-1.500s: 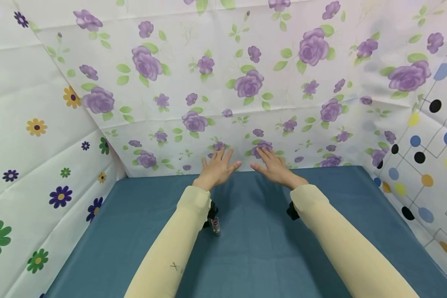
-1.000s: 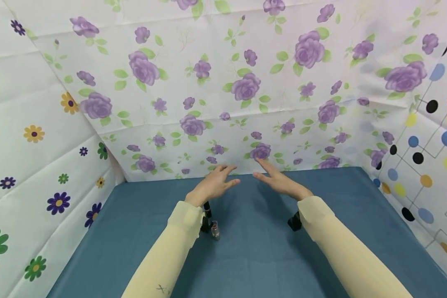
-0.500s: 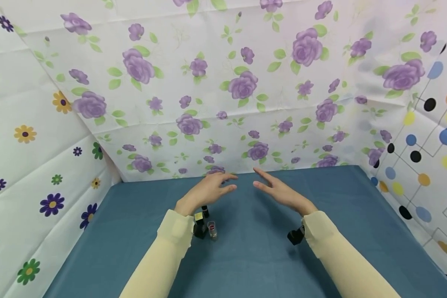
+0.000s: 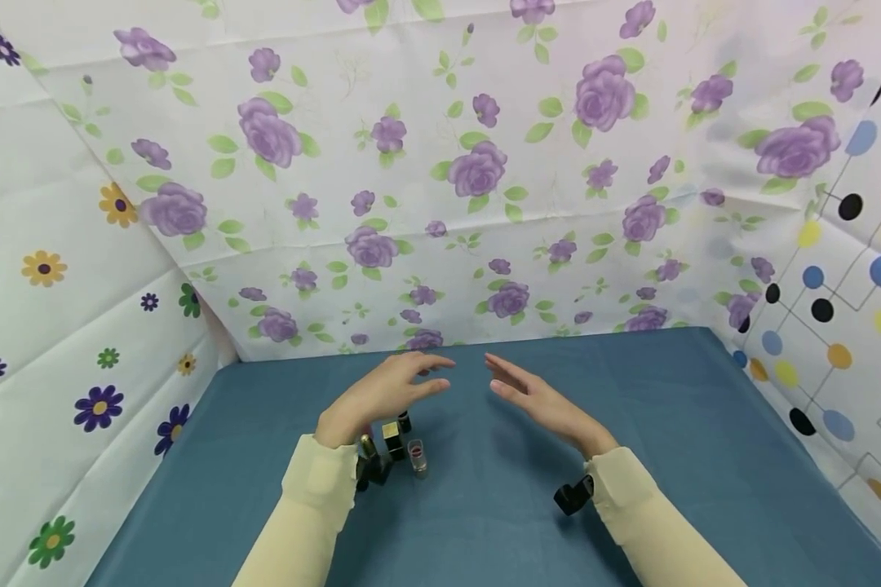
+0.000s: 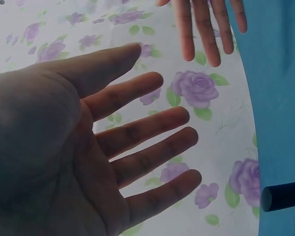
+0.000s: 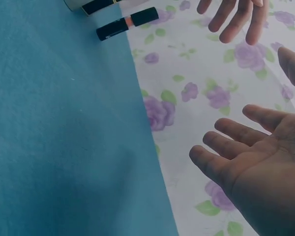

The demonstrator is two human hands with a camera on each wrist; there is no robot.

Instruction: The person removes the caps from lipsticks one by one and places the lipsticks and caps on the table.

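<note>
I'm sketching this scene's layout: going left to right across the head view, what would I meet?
Daisy-print cloth → left sleeve → small gold-topped black item → small clear container → right hand → dotted cloth.

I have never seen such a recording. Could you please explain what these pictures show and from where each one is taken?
There is no machine: these are a person's left hand and right hand, both bare. The widest picture comes from a camera on the head; the two closer ones come from a camera on each wrist. The black device near the right cuff is probably one. On the blue surface, near the left hand, are a small clear container, a gold-topped dark block and a black cylinder. Neither hand holds anything.
</note>
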